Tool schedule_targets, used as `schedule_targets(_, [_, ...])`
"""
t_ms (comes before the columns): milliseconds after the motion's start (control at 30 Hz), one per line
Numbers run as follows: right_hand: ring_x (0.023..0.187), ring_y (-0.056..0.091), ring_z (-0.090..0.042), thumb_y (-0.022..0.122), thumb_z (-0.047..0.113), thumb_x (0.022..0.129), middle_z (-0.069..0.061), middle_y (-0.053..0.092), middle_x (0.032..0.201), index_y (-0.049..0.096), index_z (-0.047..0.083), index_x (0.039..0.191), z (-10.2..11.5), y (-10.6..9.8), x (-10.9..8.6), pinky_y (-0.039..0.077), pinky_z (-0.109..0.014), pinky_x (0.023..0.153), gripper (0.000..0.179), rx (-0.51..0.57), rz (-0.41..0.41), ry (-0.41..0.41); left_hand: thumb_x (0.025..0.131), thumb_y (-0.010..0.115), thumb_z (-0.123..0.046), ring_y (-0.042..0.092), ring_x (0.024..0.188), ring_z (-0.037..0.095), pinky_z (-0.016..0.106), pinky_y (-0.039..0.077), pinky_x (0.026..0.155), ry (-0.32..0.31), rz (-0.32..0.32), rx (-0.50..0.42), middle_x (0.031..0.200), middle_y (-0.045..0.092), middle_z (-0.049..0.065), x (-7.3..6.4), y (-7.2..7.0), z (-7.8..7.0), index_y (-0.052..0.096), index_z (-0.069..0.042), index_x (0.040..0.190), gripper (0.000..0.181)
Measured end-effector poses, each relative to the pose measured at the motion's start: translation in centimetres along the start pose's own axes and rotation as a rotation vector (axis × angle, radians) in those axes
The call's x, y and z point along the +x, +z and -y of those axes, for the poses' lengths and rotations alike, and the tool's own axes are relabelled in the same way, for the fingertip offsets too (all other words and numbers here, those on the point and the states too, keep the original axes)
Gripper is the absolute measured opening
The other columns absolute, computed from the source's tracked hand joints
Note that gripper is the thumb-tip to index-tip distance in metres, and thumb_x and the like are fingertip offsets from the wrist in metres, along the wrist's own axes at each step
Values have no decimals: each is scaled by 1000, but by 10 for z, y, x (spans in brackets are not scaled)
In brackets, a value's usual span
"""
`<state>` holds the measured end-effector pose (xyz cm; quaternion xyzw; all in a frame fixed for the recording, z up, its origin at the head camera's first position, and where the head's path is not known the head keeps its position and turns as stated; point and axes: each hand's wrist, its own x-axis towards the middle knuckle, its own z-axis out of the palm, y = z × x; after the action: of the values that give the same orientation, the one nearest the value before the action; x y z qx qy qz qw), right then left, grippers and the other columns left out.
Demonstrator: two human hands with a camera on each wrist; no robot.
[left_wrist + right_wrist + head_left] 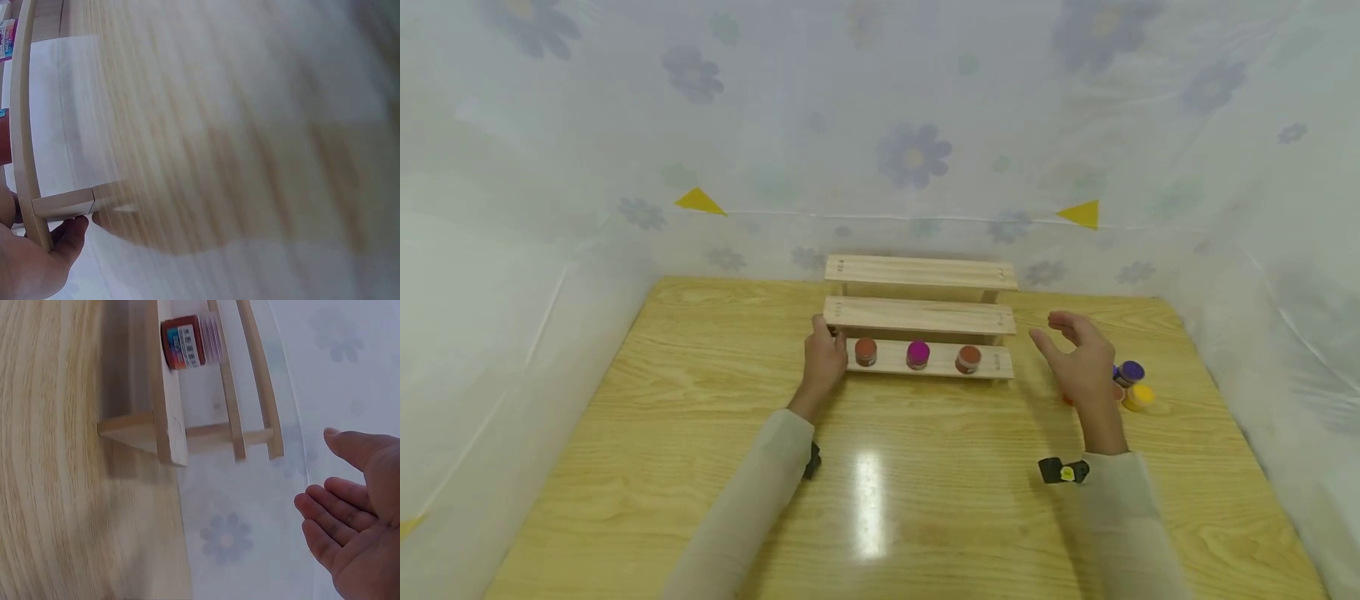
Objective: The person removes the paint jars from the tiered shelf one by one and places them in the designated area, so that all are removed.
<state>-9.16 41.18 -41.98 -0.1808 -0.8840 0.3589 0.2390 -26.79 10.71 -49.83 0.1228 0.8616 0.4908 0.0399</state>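
Observation:
A three-step wooden rack (917, 315) stands toward the back of the table. On its lowest step are a brown-red jar (866, 353), a magenta jar (917, 356) and another brown-red jar (968, 360). My left hand (825, 362) grips the left end of that step; the left wrist view shows the fingers (74, 236) around the board end. To the right of the rack, my right hand (1086, 362) is held up with thumb and fingers apart and nothing between them. The right wrist view shows its bare palm (375, 550) facing the rack's end.
Behind my right hand several jars are grouped, among them a purple jar (1130, 372) and a yellow jar (1140, 397); others there are partly hidden. The wood-grain table (925, 483) is enclosed by flower-patterned sheeting (820, 150) at the back and sides.

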Motion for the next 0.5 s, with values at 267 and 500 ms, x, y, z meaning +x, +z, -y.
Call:
schedule_targets(267, [113,56,-38,69,30,87,-20,62,117,59,1,119,13,30,-2,44,-52,97,44,6,38,-107,99,46,-12,62,87,30,40,50,69,40,-41,10,104,63,25,1,2,2,40,-2,111,17])
schedule_targets(500, [112,57,-35,72,31,84,-18,62,117,60,3,117,21,47,-6,44,-51,97,45,36,100,-96,100,44,-14,62,86,28,36,50,66,34,-33,-6,107,62,23,1,2,1,40,-3,113,17])
